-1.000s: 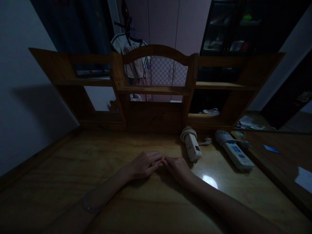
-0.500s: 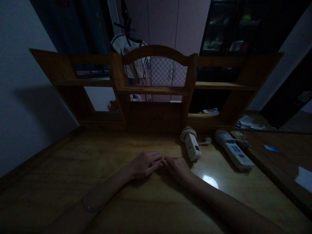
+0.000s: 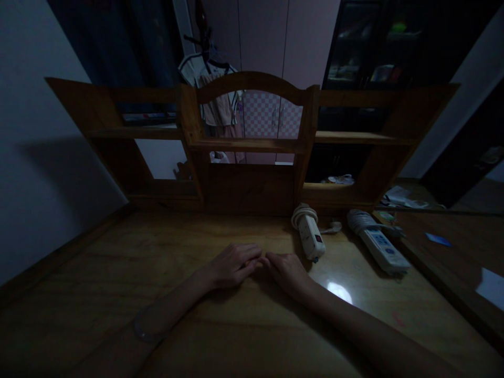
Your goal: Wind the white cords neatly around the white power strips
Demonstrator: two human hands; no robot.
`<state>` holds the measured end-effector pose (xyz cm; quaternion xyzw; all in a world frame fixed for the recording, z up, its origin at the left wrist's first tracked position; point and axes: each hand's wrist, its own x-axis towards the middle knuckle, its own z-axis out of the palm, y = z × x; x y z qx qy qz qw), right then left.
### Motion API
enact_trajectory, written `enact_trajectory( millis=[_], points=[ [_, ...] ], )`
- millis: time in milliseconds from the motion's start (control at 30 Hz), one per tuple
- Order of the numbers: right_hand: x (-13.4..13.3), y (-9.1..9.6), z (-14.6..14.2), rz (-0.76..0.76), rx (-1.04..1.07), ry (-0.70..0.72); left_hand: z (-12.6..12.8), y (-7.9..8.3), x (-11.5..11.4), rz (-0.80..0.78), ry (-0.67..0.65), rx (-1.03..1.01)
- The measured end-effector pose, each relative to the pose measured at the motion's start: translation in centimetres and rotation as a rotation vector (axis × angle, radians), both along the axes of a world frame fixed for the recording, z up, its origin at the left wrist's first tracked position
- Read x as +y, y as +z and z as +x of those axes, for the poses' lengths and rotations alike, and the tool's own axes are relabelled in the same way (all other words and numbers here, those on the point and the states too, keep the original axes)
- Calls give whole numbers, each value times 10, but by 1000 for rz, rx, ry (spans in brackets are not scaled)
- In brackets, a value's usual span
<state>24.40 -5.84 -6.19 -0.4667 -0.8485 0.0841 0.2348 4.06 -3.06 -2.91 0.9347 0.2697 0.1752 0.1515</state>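
Note:
My left hand (image 3: pixel 235 265) rests on the wooden desk (image 3: pixel 220 331), its fingers bent and pressed together with the thumb below them. A thin clear bracelet (image 3: pixel 146 331) circles the left wrist. My right hand (image 3: pixel 288 272) lies just to its right with the fingers curled under. At the fingertips the two hands meet or nearly meet. No object shows in either hand, though the undersides of the fingers are hidden and the light is dim. Nearest to my right hand is a white power strip (image 3: pixel 311 239) with its cord coiled at the far end.
Farther right lies a second power strip (image 3: pixel 384 252), its grey cord wound round it. A wooden shelf unit (image 3: pixel 252 146) spans the back of the desk. At right, a lower surface holds a blue card (image 3: pixel 438 240) and white paper (image 3: pixel 492 286). A wall (image 3: pixel 47 173) bounds the left.

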Motion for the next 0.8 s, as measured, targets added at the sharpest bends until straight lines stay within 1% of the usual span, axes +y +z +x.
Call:
enact_trajectory(
  millis=[333,600,800],
  points=[
    [1,0,0,-2,26,-2,-1,-1,0,-3,42,16],
    [-2,4,-2,-6,36,-3,0,-9,2,42,86,21],
    [-4,7,-1,-12,80,26,1,-12,4,28,95,-16]
  ],
)
